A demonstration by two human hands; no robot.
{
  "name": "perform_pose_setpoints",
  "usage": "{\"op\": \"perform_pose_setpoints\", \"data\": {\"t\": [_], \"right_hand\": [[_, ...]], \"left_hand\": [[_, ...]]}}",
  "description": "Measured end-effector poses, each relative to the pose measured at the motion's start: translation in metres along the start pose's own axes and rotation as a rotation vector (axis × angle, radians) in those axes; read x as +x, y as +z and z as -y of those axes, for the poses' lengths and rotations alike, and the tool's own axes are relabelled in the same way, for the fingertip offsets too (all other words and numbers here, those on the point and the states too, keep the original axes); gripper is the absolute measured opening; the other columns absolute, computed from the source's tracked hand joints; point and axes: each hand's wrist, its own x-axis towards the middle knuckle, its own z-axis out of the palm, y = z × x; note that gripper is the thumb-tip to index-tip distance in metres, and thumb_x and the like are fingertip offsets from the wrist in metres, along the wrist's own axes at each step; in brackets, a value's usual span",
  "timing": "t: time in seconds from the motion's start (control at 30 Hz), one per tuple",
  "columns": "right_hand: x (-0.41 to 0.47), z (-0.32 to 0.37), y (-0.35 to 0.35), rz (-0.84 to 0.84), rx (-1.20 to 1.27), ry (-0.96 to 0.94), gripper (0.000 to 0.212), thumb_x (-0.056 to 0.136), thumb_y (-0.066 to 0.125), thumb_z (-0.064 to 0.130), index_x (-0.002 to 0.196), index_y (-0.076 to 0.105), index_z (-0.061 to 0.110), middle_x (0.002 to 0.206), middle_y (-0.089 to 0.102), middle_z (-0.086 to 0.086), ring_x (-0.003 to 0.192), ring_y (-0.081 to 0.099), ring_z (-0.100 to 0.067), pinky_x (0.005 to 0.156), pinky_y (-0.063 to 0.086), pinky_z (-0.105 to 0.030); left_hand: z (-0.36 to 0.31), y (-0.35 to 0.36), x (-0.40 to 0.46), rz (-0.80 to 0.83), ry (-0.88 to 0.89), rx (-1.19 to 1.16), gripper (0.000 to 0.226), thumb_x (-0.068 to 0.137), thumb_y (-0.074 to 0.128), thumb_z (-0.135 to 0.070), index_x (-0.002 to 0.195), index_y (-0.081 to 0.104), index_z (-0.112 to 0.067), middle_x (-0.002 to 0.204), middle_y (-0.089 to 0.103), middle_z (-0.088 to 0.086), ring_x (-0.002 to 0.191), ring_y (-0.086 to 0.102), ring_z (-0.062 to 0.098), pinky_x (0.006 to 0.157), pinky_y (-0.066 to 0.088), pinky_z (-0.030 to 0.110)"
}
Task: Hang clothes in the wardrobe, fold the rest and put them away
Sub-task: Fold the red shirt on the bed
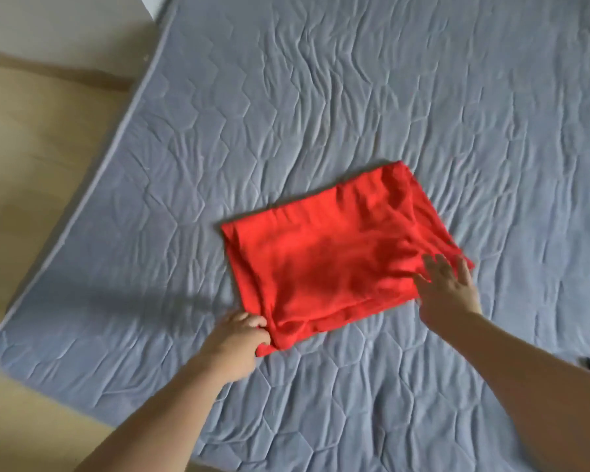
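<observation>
A folded red cloth (338, 257) lies on a grey quilted mattress (355, 97) beside pale flooring (31, 165). The left hand (234, 342) pinches its near corner. The right hand (448, 287) rests spread flat on it.

Thin matt red cloth (334, 253), soft and lightly creased. Grey quilted mattress cover (355, 97), matt textile, wrinkled, stitched in hexagons. Smooth beige floor (31, 165), slightly glossy, material unclear.
</observation>
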Motion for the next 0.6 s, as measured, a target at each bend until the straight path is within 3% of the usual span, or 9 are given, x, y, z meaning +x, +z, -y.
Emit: {"op": "perform_pose_setpoints", "data": {"t": [0.07,0.17,0.3,0.37,0.43,0.47,0.53,0.6], "right_hand": [[-0.018,0.039,0.025,-0.095,0.104,-0.052,0.055,0.063,0.039,0.016,0.109,0.066,0.001,0.128,0.056,-0.021,0.118,0.054,-0.039,0.107,0.018,-0.054],[-0.029,0.098,0.028,-0.187,0.271,-0.088,0.058,0.059,0.034,0.024,0.113,0.051,0.009,0.124,0.058,-0.019,0.116,0.053,-0.035,0.102,0.034,-0.056],[-0.011,0.116,0.029,-0.112,0.175,-0.136,0.067,0.072,0.037,0.045,0.131,0.053,0.02,0.139,0.049,-0.015,0.129,0.043,-0.039,0.109,0.015,-0.054],[0.001,0.102,0.036,-0.056,0.117,-0.104,0.066,0.074,0.04,0.051,0.13,0.057,0.023,0.139,0.05,-0.012,0.129,0.045,-0.04,0.111,0.005,-0.05],[0.006,0.089,0.036,0.008,0.078,-0.034,0.067,0.069,0.055,0.044,0.132,0.056,0.021,0.141,0.049,-0.011,0.131,0.043,-0.038,0.112,-0.001,-0.05],[0.008,0.091,0.036,0.012,0.108,0.002,0.068,0.065,0.059,0.035,0.13,0.059,0.016,0.138,0.051,-0.014,0.129,0.045,-0.039,0.112,0.001,-0.05],[0.001,0.107,0.032,-0.106,0.228,-0.004,0.062,0.062,0.05,0.028,0.117,0.064,0.003,0.127,0.057,-0.02,0.118,0.053,-0.041,0.109,0.02,-0.053],[-0.014,0.142,0.024,-0.242,0.389,-0.086,0.053,0.067,0.048,0.031,0.11,0.062,0.003,0.116,0.06,-0.017,0.104,0.058,-0.037,0.096,0.04,-0.049]], "left_hand": [[0.0,0.014,0.006,-0.148,-0.167,-0.207,0.031,0.06,0.055,-0.01,0.084,0.071,-0.022,0.096,0.065,-0.001,0.086,0.064,0.023,0.079,0.053,0.031],[0.007,0.003,0.036,-0.423,-0.555,-0.496,0.025,0.077,0.053,-0.009,0.099,0.062,-0.003,0.098,0.061,0.017,0.094,0.058,0.032,0.087,0.043,0.039],[0.021,-0.048,0.084,-0.555,-0.944,-0.973,0.051,0.082,0.071,-0.021,0.123,0.047,-0.003,0.121,0.056,0.02,0.11,0.056,0.034,0.092,0.042,0.037],[0.043,-0.06,0.106,-0.525,-0.993,-1.085,0.075,0.071,0.078,-0.045,0.128,0.045,-0.009,0.125,0.057,0.016,0.111,0.057,0.033,0.094,0.048,0.042],[0.061,-0.066,0.121,-0.421,-1.015,-1.115,0.093,0.05,0.08,-0.068,0.124,0.049,-0.02,0.123,0.061,0.006,0.107,0.061,0.026,0.092,0.05,0.042],[0.066,-0.071,0.126,-0.351,-0.993,-1.165,0.081,0.054,0.08,-0.066,0.117,0.054,-0.022,0.115,0.065,0.003,0.097,0.064,0.021,0.085,0.052,0.037],[0.063,-0.082,0.131,-0.217,-0.911,-1.255,0.028,0.082,0.071,-0.039,0.097,0.06,-0.019,0.095,0.067,0.002,0.075,0.061,0.015,0.067,0.049,0.027],[0.067,-0.085,0.134,-0.173,-0.899,-1.156,0.01,0.093,0.06,-0.023,0.086,0.055,-0.018,0.09,0.062,0.004,0.071,0.057,0.016,0.068,0.047,0.029]]}}
